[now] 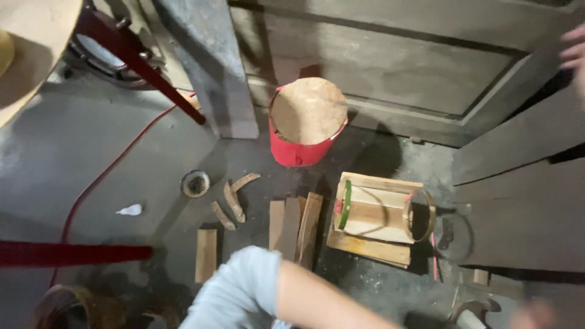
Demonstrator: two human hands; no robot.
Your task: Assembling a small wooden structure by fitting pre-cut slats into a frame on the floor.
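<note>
Only the fingers of my right hand (575,53) show at the top right edge. They are spread and rest against a grey wooden door panel (524,131). My other arm, in a light sleeve (239,291), crosses the bottom of the view toward the right. My left hand (535,314) is a blur at the bottom right corner, beside a curved tool handle (472,312); what it holds cannot be made out. On the floor below stand a red drum (308,116) with a pale skin top and a wooden frame (375,219) carrying a green ring and a hoop.
Short wooden planks (295,225) and curved wood offcuts (234,200) lie on the grey floor, near a small round tin (195,183) and a white scrap (130,210). A red cable (100,176) and red metal stand legs (137,55) occupy the left side.
</note>
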